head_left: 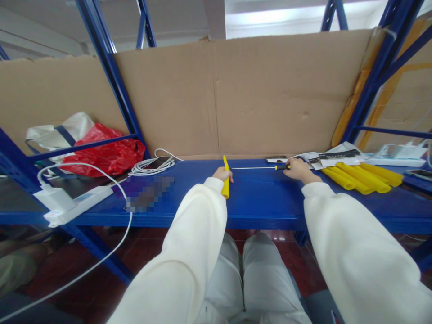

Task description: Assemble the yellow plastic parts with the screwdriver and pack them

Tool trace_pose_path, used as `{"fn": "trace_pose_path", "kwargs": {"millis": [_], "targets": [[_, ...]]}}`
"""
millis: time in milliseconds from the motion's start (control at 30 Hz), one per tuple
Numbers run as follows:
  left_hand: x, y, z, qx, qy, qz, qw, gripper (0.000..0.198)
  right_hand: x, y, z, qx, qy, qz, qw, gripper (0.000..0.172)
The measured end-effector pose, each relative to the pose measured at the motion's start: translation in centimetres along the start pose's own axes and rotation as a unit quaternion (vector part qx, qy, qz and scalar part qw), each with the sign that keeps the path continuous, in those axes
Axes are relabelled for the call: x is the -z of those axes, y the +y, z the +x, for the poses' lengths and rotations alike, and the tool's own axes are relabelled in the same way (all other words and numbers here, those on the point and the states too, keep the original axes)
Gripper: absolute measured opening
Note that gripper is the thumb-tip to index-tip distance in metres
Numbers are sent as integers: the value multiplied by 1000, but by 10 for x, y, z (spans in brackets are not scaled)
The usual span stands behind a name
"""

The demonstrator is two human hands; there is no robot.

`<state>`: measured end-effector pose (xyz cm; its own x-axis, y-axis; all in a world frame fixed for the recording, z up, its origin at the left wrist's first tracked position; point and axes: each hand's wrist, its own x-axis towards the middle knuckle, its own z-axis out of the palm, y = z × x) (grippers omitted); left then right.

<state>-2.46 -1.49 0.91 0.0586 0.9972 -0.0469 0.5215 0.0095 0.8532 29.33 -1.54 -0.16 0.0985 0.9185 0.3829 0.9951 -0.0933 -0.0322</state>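
My left hand (222, 173) is closed around a yellow tube (226, 179), which stands tilted over the blue shelf (256, 202). My right hand (298, 169) grips the yellow and black handle of a long thin screwdriver (256, 168). Its metal shaft lies level and points left, with the tip close to the yellow tube. Both arms wear white sleeves.
Several more yellow tubes (362, 177) lie right of my right hand, beside papers (337, 156). A coiled white cable (151, 165) and a phone lie left. A white power strip (76, 204) sits at the shelf's left edge. Red bag (104, 155) and cardboard wall (236, 94) stand behind.
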Motion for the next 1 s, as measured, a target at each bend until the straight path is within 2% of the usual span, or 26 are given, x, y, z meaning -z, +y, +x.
{"fn": "trace_pose_path", "kwargs": {"millis": [133,233,333,667,900,1000], "targets": [[-1,1,-2,-1,2,-2,1000,25,3,-2,-2,7,4,-16,1000,31],[-2,1,-2,-6,3,-2,1000,26,7,-5,-6,-27,-27,-13,999,36],[-2,0,1,-6,3,5,1000,23,11,-6,-9,-47,-34,6,998,41],[-1,-4,7,2,10,1,1000,19,2,-2,-2,8,28,6,1000,32],[-1,-5,8,1,10,-5,1000,20,11,-5,-9,-34,-33,8,999,44],[-1,-5,8,-4,5,-2,1000,19,10,-5,-7,-32,-29,13,999,42]]}}
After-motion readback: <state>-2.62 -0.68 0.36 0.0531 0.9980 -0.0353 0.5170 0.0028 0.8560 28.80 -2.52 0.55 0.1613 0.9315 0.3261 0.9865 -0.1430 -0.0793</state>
